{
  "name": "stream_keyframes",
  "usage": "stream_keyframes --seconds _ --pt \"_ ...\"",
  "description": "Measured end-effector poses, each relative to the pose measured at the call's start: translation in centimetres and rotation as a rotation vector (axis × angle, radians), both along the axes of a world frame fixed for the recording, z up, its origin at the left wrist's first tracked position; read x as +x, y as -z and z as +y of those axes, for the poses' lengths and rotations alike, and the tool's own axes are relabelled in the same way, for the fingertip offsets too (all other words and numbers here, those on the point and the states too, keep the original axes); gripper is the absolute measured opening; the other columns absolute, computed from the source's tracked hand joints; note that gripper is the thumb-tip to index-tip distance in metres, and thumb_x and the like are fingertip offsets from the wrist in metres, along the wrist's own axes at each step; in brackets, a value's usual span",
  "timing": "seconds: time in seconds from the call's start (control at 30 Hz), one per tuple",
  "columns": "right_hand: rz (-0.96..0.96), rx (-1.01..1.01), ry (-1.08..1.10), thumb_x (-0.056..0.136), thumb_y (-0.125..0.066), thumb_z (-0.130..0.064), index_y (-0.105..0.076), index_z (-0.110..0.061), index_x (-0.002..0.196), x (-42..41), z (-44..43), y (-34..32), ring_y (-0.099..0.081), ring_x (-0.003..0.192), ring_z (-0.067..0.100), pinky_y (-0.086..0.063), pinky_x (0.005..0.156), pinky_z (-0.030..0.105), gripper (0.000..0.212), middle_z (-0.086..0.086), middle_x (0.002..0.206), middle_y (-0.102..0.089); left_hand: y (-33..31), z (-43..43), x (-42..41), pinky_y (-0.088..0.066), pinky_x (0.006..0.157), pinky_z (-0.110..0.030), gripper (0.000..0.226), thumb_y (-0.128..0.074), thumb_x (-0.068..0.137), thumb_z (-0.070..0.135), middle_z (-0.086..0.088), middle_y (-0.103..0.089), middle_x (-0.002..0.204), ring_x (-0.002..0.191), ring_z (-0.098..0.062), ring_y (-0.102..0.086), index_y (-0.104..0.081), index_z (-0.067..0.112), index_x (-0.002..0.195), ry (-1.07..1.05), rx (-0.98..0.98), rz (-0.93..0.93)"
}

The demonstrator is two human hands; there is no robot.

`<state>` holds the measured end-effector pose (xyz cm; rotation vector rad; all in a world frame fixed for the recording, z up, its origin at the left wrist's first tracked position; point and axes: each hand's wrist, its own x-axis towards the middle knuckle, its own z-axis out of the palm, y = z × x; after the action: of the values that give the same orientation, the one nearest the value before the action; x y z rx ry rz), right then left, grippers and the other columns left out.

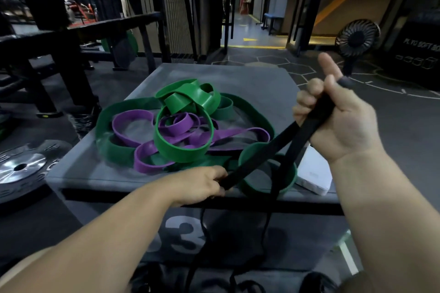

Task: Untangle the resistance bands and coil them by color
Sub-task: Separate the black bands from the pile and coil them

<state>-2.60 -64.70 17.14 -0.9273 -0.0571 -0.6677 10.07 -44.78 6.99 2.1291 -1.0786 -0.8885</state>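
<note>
Currently green bands and purple bands are being seen tangled on the grey box, left of centre. The black band is being held taut on a diagonal, near-left to far-right: pinched in the left hand, just beside the pile, and gripped by curled fingers of the right hand, index raised. Its slack is being hidden below the box edge; threading through the near green loop cannot be told.
</note>
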Motion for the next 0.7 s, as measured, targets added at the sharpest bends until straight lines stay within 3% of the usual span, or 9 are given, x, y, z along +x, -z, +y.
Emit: stream_keyframes --seconds 0.1,0.17,0.27,0.37,0.47,0.53,0.6,0.63,0.7 --pt "0.176 -0.202 0.069 0.105 -0.034 -0.009 -0.051 -0.032 0.12 0.3 1.4 1.0 -0.059 0.063 0.017 -0.054 0.065 0.031 0.032 0.0 0.065 -0.057 -1.4 0.0 -1.0 -0.048 0.078 -0.024 0.019 -0.051 0.095 0.001 -0.002 -0.063 0.087 0.084 -0.014 -0.059 -0.062 0.016 0.097 0.027 -0.21 0.324" --pt "0.291 -0.38 0.036 0.105 -0.032 -0.006 -0.052 -0.03 0.116 0.5 2.6 2.2 -0.065 0.071 0.021 -0.055 0.076 0.038 0.032 0.003 0.068 -0.061 -2.8 0.2 -1.9 -0.051 0.069 -0.02 0.017 -0.048 0.095 -0.002 0.001 -0.062 0.08 0.074 -0.011 -0.059 -0.06 0.008 0.103 0.044 -0.339 0.479" --pt "0.454 -0.68 -0.02 0.104 -0.034 -0.003 -0.053 -0.019 0.107 0.7 4.9 4.3 -0.06 0.062 0.008 -0.051 0.066 0.024 0.025 0.0 0.068 -0.059 -4.9 0.4 -2.9 -0.05 0.056 -0.019 0.018 -0.056 0.084 0.008 0.003 -0.063 0.074 0.065 -0.007 -0.059 -0.06 0.005 0.102 0.036 -0.478 0.581" --pt "0.549 -0.716 -0.044 0.103 -0.041 -0.009 -0.056 -0.02 0.091 0.8 6.0 5.0 -0.049 0.047 0.001 -0.04 0.048 0.017 0.022 -0.011 0.054 -0.053 -5.9 0.5 -3.5 -0.049 0.051 -0.019 0.011 -0.063 0.086 0.007 0.0 -0.067 0.076 0.062 -0.007 -0.062 -0.061 0.006 0.096 -0.081 -0.566 0.464" --pt "0.607 -0.726 0.158 0.1 -0.051 -0.025 -0.057 -0.022 0.077 0.9 5.0 4.3 -0.041 0.047 0.005 -0.035 0.051 0.023 0.024 -0.01 0.054 -0.048 -5.6 0.3 -3.4 -0.047 0.049 -0.02 0.019 -0.065 0.085 0.002 -0.001 -0.067 0.072 0.055 -0.008 -0.058 -0.051 0.009 0.097 -0.208 -0.596 0.374" --pt "0.595 -0.626 0.223 0.099 -0.052 -0.029 -0.056 -0.022 0.072 0.9 4.4 3.7 -0.038 0.043 0.009 -0.032 0.046 0.025 0.028 -0.005 0.055 -0.046 -5.0 0.6 -2.8 -0.049 0.058 -0.02 0.044 -0.075 0.077 0.004 0.005 -0.066 0.076 0.064 -0.007 -0.061 -0.042 0.012 0.105 -0.081 -0.445 0.316" --pt "0.575 -0.506 0.259 0.1 -0.05 -0.027 -0.054 -0.022 0.071 0.9 3.8 3.1 -0.035 0.04 0.01 -0.03 0.042 0.023 0.03 -0.003 0.054 -0.044 -4.0 1.1 -2.1 -0.048 0.071 -0.017 0.056 -0.078 0.077 0.008 0.009 -0.062 0.089 0.081 0.0 -0.061 -0.035 0.021 0.112 0.09 -0.19 0.116" --pt "0.587 -0.474 0.285 0.1 -0.049 -0.027 -0.053 -0.022 0.071 0.8 3.4 2.8 -0.035 0.04 0.01 -0.03 0.042 0.023 0.03 -0.005 0.052 -0.044 -3.6 1.3 -1.7 -0.046 0.073 -0.016 0.053 -0.076 0.081 0.013 0.009 -0.057 0.095 0.084 0.002 -0.058 -0.033 0.026 0.109 0.108 -0.121 -0.018" --pt "0.637 -0.466 0.312 0.1 -0.049 -0.028 -0.053 -0.022 0.072 0.6 2.5 2.7 -0.035 0.039 0.009 -0.031 0.043 0.024 0.029 -0.01 0.047 -0.043 -3.9 1.6 -1.2 -0.045 0.073 -0.013 0.039 -0.067 0.088 0.011 0.005 -0.051 0.099 0.082 0.006 -0.056 -0.033 0.026 0.101 0.041 -0.182 -0.104"
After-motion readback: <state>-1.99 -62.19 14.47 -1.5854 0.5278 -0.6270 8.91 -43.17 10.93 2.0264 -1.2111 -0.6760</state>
